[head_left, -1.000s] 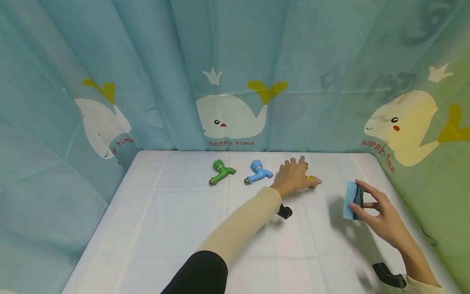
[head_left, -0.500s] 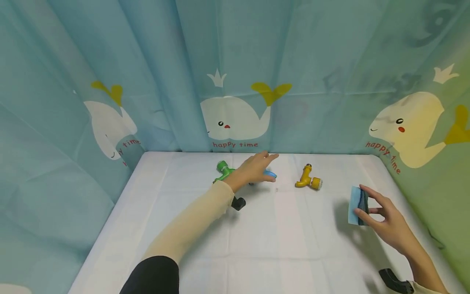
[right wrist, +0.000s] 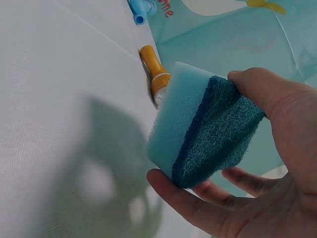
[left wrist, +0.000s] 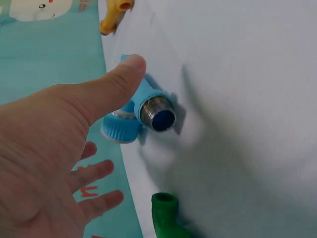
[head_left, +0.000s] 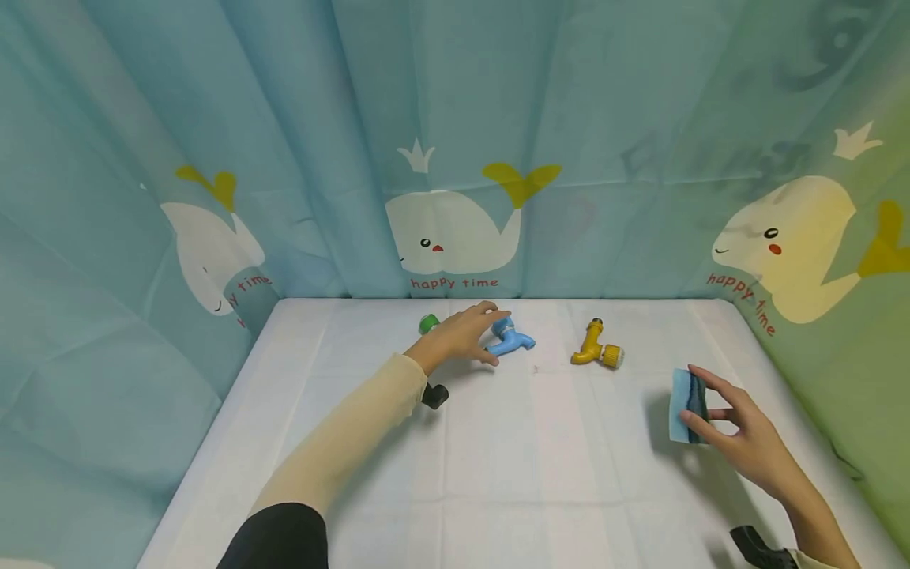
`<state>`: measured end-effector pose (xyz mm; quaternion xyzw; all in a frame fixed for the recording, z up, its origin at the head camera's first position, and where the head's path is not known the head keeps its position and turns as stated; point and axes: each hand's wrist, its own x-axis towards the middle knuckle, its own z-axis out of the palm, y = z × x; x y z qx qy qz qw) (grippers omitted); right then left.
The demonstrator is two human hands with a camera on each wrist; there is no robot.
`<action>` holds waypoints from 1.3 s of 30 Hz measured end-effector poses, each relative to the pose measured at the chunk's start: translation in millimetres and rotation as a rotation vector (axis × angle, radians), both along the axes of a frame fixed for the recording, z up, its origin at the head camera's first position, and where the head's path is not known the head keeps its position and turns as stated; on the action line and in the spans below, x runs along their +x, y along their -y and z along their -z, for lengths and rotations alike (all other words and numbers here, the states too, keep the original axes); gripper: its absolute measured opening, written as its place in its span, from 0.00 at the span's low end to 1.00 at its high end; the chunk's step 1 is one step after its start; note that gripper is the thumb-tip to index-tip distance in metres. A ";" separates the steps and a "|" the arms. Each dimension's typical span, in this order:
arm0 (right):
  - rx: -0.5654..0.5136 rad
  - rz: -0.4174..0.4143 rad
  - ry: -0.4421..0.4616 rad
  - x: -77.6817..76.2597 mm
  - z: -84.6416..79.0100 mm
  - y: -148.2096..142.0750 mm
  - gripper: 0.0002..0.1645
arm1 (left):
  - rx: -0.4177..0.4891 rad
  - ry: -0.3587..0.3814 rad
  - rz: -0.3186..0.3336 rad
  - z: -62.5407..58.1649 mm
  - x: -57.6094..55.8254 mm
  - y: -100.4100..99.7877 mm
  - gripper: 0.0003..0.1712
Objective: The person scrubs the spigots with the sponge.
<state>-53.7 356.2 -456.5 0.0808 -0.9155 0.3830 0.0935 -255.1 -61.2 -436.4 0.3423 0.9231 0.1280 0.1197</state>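
Scouring sponge (head_left: 688, 407): held aloft at far right. Largest down: whale-print curtain (head_left: 618, 95) behind, white-covered table (head_left: 512, 458) below. My right hand (head_left: 753, 442) pinches the sponge between thumb and fingers, clear of the tabletop. My left hand (head_left: 457, 336) grips nothing, fingers and thumb extended; can't tell if it's making contact below. Change: within the last second it went from the yellow tap (head_left: 590, 346), across the blue tap (head_left: 510, 343), to between that and the green tap (head_left: 429, 323). Yellow's now unobstructed, blue mostly so, green nearly hidden, knob showing. Read: attention sits at the row's left end, no tap held, sponge and taps apart.
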 end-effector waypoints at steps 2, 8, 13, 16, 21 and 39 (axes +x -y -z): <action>0.005 0.003 0.007 0.1 0.4 -0.1 0.45 | 0.009 -0.011 0.006 1.1 -0.7 -1.9 0.54; 0.006 0.001 0.021 0.8 2.1 0.8 0.45 | 0.012 -0.010 0.003 1.5 -1.2 -5.7 0.52; 0.006 0.004 0.021 2.1 1.4 -0.6 0.45 | 0.000 -0.009 -0.018 0.8 -0.7 -6.7 0.52; 0.010 0.009 0.024 2.8 0.6 -1.7 0.45 | -0.010 -0.023 -0.033 2.3 -1.0 -10.5 0.50; 0.005 0.011 0.019 2.4 1.0 -0.3 0.45 | -0.085 -0.083 -0.104 7.4 -2.2 -24.2 0.47; 0.008 0.013 0.077 5.2 0.5 4.7 0.45 | 0.619 0.469 -0.439 11.3 3.5 -25.0 0.42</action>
